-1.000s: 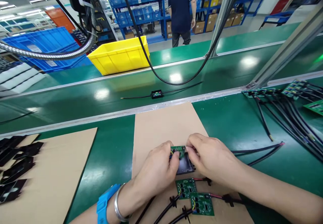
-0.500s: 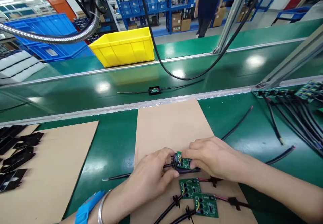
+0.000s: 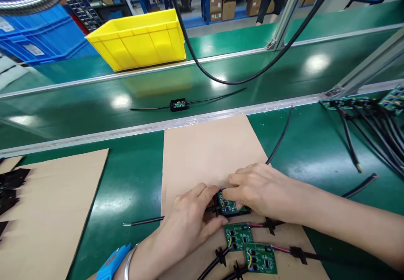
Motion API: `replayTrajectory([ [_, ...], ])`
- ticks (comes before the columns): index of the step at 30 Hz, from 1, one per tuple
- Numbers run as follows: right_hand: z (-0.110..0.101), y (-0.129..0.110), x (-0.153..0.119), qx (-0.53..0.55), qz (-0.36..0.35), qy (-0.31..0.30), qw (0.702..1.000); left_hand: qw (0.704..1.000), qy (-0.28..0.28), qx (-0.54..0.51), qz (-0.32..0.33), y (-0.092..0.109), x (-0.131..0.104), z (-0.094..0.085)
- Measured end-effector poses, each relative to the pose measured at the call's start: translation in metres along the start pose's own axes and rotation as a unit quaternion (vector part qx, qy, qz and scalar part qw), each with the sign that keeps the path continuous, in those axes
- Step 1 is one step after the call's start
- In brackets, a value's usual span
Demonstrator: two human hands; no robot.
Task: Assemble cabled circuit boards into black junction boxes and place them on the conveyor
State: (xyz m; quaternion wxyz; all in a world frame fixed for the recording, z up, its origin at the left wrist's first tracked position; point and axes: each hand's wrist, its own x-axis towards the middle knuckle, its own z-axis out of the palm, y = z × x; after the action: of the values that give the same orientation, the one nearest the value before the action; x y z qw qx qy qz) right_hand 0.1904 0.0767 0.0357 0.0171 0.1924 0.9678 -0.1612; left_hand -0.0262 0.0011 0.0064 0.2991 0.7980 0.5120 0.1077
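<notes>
A green circuit board (image 3: 227, 206) sits in a black plastic case (image 3: 242, 214) on the cardboard sheet (image 3: 208, 153). My left hand (image 3: 192, 221) is closed on the left end of the case, by the black cable's entry. From the right, my right hand (image 3: 255, 189) presses its fingers on the board and covers part of it. A black cable (image 3: 143, 221) with bare wire ends runs out left beneath my left hand. Just below lie two more circuit boards, one upper (image 3: 238, 236) and one lower (image 3: 261, 258), with cables and black clips attached.
Beyond the metal rail, a cased board (image 3: 179, 104) with two cables lies on the green surface. A yellow bin (image 3: 139, 40) stands behind it. Boards with black cables (image 3: 388, 132) are bunched at right. Black cases (image 3: 11, 179) lie on cardboard at left. A black cable loop (image 3: 233, 82) hangs ahead.
The board sits lower and flatter in the black case, with my right fingers pressing on it. The cable beyond my right hand has swung more upright. My view has shifted slightly.
</notes>
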Motion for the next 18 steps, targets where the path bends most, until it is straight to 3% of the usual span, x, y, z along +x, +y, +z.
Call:
replayTrajectory([
  [6, 0.008, -0.005, 0.004, -0.017, -0.009, -0.007, 1.000, 1.000, -0.001, 0.000, -0.012, 0.002, 0.000, 0.002],
  [12, 0.021, -0.010, 0.003, -0.054, 0.010, 0.066, 0.996, 1.000, -0.009, -0.020, -0.015, 0.003, -0.003, 0.004],
  [18, 0.034, -0.004, 0.002, 0.002, 0.028, 0.096, 0.995, 0.998, -0.037, -0.059, 0.012, -0.001, -0.001, -0.007],
])
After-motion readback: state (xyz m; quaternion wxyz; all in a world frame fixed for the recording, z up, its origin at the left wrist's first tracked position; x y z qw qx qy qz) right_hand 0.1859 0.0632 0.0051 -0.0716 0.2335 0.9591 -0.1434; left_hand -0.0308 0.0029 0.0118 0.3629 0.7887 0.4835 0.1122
